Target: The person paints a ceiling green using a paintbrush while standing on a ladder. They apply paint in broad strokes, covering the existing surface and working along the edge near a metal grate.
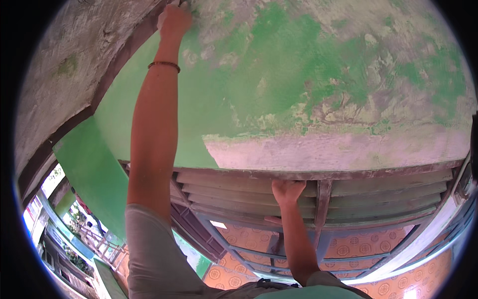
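My left arm stretches up across a green-painted wall (209,114). At its end, my left hand (174,22) is closed against the wall's top edge, beside a brown wooden beam (117,67). What its fingers hold is hidden; only a small pale edge shows above them. Lower down, my right hand (289,191) is closed at the brown wooden rail (239,173) along the wall's bottom, its fingers curled over and partly out of sight. Large patches of the wall's paint are worn to grey and pale plaster, and a bare pinkish band (338,152) runs above the rail.
Under the rail sit wooden louver slats (388,192) split by an upright post (323,207). Far below lies an orange patterned tile floor (234,241) behind blue bars. A rough slanted ceiling (64,65) borders the left, with a green panel (92,169) beneath it.
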